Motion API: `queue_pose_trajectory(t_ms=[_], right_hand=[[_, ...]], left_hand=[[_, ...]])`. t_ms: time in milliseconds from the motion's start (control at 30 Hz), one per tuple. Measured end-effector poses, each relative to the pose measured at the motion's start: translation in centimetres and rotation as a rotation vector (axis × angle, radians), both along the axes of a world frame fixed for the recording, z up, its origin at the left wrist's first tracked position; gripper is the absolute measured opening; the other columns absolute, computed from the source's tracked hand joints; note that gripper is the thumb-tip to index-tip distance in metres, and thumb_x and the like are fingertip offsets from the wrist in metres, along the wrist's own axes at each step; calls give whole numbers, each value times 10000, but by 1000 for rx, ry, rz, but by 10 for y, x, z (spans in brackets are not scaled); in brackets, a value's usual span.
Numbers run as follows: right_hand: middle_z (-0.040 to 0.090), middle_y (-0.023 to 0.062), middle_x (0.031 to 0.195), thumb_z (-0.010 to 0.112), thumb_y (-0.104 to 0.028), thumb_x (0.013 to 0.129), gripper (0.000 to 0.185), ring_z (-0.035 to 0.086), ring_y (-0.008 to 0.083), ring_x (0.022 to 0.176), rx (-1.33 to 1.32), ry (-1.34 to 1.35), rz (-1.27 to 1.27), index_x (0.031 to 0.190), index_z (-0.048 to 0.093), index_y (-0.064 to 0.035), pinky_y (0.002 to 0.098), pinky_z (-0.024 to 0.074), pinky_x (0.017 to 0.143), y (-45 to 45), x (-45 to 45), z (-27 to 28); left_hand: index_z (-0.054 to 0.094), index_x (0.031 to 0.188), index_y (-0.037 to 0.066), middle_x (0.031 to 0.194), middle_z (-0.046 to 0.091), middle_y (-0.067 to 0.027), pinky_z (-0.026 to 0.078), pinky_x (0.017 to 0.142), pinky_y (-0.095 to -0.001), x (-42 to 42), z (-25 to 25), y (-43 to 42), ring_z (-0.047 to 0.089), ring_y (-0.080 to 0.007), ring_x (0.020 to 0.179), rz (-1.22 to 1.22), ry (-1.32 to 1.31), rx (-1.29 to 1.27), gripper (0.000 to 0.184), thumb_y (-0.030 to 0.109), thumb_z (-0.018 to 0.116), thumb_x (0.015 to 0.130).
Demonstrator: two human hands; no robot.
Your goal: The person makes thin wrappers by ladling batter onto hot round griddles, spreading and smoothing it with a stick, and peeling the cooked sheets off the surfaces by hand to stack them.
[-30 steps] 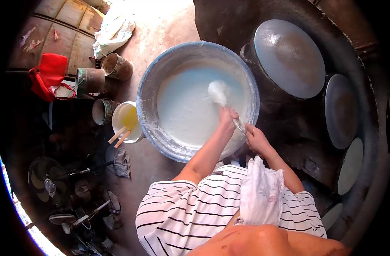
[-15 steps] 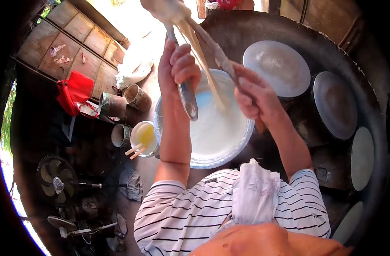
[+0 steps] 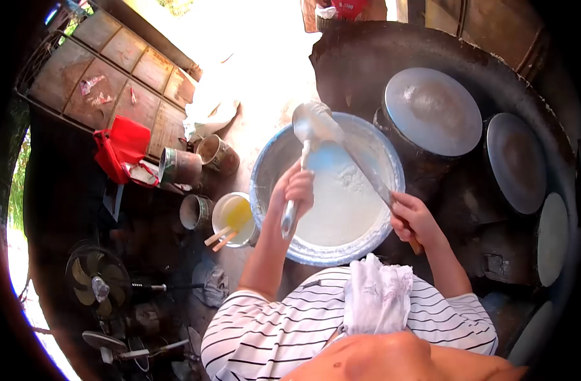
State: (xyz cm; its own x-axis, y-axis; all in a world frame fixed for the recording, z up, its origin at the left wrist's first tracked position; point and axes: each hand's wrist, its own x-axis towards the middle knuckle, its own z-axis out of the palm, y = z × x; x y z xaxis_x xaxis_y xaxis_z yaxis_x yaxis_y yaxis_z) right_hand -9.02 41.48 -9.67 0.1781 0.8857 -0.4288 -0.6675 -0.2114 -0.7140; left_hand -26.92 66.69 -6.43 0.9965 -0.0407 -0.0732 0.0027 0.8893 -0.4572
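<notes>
The left hand [image 3: 295, 189] is closed around the metal handle of a ladle [image 3: 311, 122], fingers wrapped fully round it, with the handle's end sticking out below the fist. The ladle tilts up and away, its head smeared with thick white mixture, above the far left part of a large tub.

The right hand [image 3: 416, 219] is closed around a long flat scraper [image 3: 373, 181], its brown handle end showing below the fingers. The scraper slants far and left across the tub, and its coated tip meets the ladle's head in this view; the white coating hides whether they truly touch.

Beneath both tools stands the round tub [image 3: 260, 190] with a blue rim, holding a pool of white liquid [image 3: 341, 219], its surface rumpled in one patch right of centre. The tub is directly in front of the person, who wears a white shirt [image 3: 290, 324] with dark stripes and a pale cloth [image 3: 378, 295] hanging at the neck.

Just left of the tub is a white bucket [image 3: 222, 209] with something yellow inside and two wooden sticks [image 3: 219, 238] leaning out over its near edge. Farther left are rusty metal cans [image 3: 179, 168] and a red bag [image 3: 122, 149]; near left, a fan [image 3: 97, 279]. On the right, large round plates [image 3: 433, 111] curve from far to near along a dark wall [image 3: 544, 108].
</notes>
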Motion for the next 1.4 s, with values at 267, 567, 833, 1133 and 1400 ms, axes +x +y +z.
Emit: queue_pose_trajectory(t_ms=[267, 567, 833, 1133, 1400], right_hand=[[493, 17, 597, 440, -152, 960, 319, 370, 61, 386, -48, 32, -109, 1264, 457, -56, 196, 321, 370, 3, -31, -41], [622, 13, 803, 613, -18, 812, 419, 525, 103, 566, -50, -974, -828, 1228, 576, -44, 235, 481, 594, -25, 72, -42], [595, 22, 757, 581, -49, 835, 434, 512, 51, 577, -270, -406, -1038, 1268, 554, -61, 211, 394, 422, -166, 100, -81], [565, 48, 936, 631, 49, 726, 355, 581, 113, 686, -218, -309, -1187, 1079, 628, 8, 259, 512, 512, -110, 186, -144], [554, 164, 941, 582, 67, 641, 325, 540, 344, 912, -466, -1291, -1081, 961, 614, 15, 394, 454, 809, -59, 250, -130]], left_hand=[[363, 666, 97, 494, 302, 52, 322, 355, -197, 28, -33, 15, 305, -53, 385, -82, 163, -25, 428, 361, 357, 1002], [348, 682, 103, 502, 345, 30, 371, 373, -220, 226, 51, -108, 349, -67, 387, -333, -119, -127, 321, 183, 360, 993], [363, 672, 98, 493, 361, 27, 384, 385, -229, 350, 3, -155, 363, -88, 380, -470, -136, -9, 314, 180, 394, 973], [576, 1050, 190, 608, 334, 42, 301, 406, -211, 417, -79, -161, 312, -60, 462, -465, 144, 660, 140, 209, 462, 972], [318, 1427, 267, 594, 380, 27, 345, 401, -246, 470, -119, -146, 376, -85, 445, -175, 412, 1839, 554, 128, 512, 927]])
